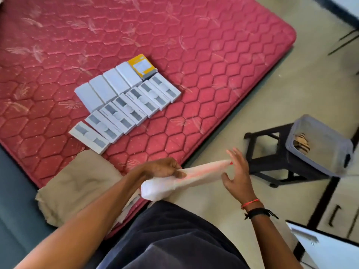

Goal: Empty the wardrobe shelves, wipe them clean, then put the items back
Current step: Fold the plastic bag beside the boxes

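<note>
The person stands at the near corner of a red quilted mattress that lies on the pale floor, and both hands meet just past its edge. The left hand pinches a white cloth (it may be a thin bag, the blur does not let me tell) between thumb and curled fingers. The cloth stretches from a bunched lump under that wrist out to the right hand. The right hand's fingers are straight and spread, released, with the cloth's far end touching them on the palm side. A red thread and a black band circle that wrist. On the mattress, well apart from the hands, 2 slanting rows of boxes lie side by side. The far row has 4 plain white boxes with 1 yellow box at its end, and just in front of them lie 7 white trays with grey recesses. A folded beige towel lies over the mattress's near corner, just beside the nearest tray. To the right, on the floor, a black stool carries a tilted grey basket with something striped brown inside. A pale drawer front with a black handle shows at the lower right edge
</note>
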A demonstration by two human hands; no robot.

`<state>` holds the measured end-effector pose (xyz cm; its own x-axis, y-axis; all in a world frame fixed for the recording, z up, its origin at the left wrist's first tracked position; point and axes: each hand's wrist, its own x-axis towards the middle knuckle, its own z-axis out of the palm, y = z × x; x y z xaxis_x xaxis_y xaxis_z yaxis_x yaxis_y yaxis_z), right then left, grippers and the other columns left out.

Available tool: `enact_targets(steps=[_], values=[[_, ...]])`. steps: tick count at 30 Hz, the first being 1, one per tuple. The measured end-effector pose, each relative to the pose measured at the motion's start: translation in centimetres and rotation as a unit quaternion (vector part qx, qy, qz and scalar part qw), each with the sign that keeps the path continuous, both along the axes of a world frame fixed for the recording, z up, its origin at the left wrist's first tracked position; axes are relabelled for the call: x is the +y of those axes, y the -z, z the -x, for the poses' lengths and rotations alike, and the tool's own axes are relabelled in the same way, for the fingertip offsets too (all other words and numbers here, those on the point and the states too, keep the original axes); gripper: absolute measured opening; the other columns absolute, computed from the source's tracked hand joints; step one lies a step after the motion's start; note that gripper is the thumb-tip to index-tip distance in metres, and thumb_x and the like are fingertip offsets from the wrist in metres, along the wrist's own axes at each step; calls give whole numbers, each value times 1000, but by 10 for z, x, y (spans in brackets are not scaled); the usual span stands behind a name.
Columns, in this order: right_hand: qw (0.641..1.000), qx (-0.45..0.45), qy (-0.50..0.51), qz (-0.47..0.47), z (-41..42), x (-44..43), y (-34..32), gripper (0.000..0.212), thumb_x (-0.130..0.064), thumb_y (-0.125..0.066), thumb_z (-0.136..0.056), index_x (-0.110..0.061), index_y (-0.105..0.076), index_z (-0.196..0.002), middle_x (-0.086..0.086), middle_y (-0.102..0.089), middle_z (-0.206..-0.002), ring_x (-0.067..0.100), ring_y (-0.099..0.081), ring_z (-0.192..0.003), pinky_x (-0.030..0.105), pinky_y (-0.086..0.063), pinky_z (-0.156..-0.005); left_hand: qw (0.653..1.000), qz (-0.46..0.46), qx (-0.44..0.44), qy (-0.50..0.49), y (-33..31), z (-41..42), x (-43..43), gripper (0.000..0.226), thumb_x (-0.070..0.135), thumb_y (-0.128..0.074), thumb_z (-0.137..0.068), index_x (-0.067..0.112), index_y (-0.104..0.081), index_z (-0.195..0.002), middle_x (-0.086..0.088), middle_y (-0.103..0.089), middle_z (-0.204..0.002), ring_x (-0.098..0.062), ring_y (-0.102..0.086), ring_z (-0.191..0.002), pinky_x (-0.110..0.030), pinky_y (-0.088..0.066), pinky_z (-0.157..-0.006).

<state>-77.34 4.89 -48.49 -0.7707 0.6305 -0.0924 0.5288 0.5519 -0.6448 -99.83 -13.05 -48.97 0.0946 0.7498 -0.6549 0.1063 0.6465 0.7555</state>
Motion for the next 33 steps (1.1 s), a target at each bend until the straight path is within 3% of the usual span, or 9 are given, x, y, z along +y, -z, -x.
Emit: enact_targets(steps=[3, 7, 11, 14, 17, 19, 22, 26, 33], values=[[984, 13, -153, -88, -27, -19, -19, 66, -19, -66, -72, -10, -52, -136, 6, -43, -147, 24, -33, -142, 42, -22, -118, 999, 25, -11, 27, -4, -20, 22, 21, 34, -61, -89, 14, -65, -80, 4, -58, -75, -12, -50, -74, -32, -41, -74], [949, -83, -216, -213, -65, -45, -10, 58, -45, -59, -86, -12, -53, -134, 3, -57, -133, 21, -50, -127, 52, -33, -112, 994, 81, -40, 67, -15, -58, 44, 16, 23, -60, -91, 16, -69, -80, 6, -67, -76, -13, -60, -77, -30, -48, -74], [967, -59, -152, -197, -141, -54, -6, 21, -24, -59, -83, -19, -70, -101, -2, -70, -89, 20, -65, -80, 39, -55, -82, 986, 72, -3, 153, -26, -141, 63, 18, 22, -57, -94, 22, -66, -79, 11, -65, -71, -7, -59, -68, -21, -45, -64], [979, -95, -118, -137, -192, -66, -6, 14, -18, -63, -78, -19, -72, -88, 1, -67, -78, 23, -64, -68, 39, -55, -63, 975, -4, 103, 197, -17, -193, 65, 12, 30, -63, -89, 22, -62, -99, 8, -60, -80, -9, -56, -73, -23, -42, -65], [985, -130, -59, -98, -238, -71, -13, 28, -24, -50, -85, -14, -74, -94, 7, -64, -89, 29, -60, -80, 42, -47, -66, 900, -235, 256, 264, -17, -245, 69, 23, 41, -54, -87, 23, -66, -97, 8, -62, -92, -13, -60, -88, -30, -48, -80], [987, -138, -19, -78, -273, -71, -18, 45, -33, -36, -86, -12, -75, -96, 8, -61, -92, 30, -57, -85, 41, -42, -67, 874, -317, 246, 273, -25, -281, 68, 29, 47, -53, -88, 25, -69, -98, 9, -63, -97, -9, -59, -90, -31, -49, -83], [990, -131, 36, -41, -318, -72, -17, 41, -29, -39, -88, -13, -74, -100, 9, -62, -89, 32, -57, -85, 42, -42, -70, 836, -356, 257, 329, -28, -323, 67, 46, 58, -54, -87, 23, -67, -113, 8, -65, -107, -10, -62, -90, -30, -52, -78], [989, -70, 130, 22, -372, -79, -18, 25, -19, -55, -85, -9, -75, -97, 11, -64, -82, 30, -59, -78, 43, -48, -68, 758, -409, 333, 384, -14, -367, 79, 44, 46, -64, -86, 20, -63, -121, 0, -64, -113, -21, -65, -87, -35, -54, -73], [964, -23, 265, 26, -445, -94, -22, 32, -15, -50, -89, -12, -68, -115, 7, -71, -101, 26, -65, -88, 40, -53, -78, 724, -344, 315, 508, -7, -428, 142, 35, 47, -46, -99, 25, -69, -112, 2, -71, -102, -21, -65, -91, -26, -42, -70]])
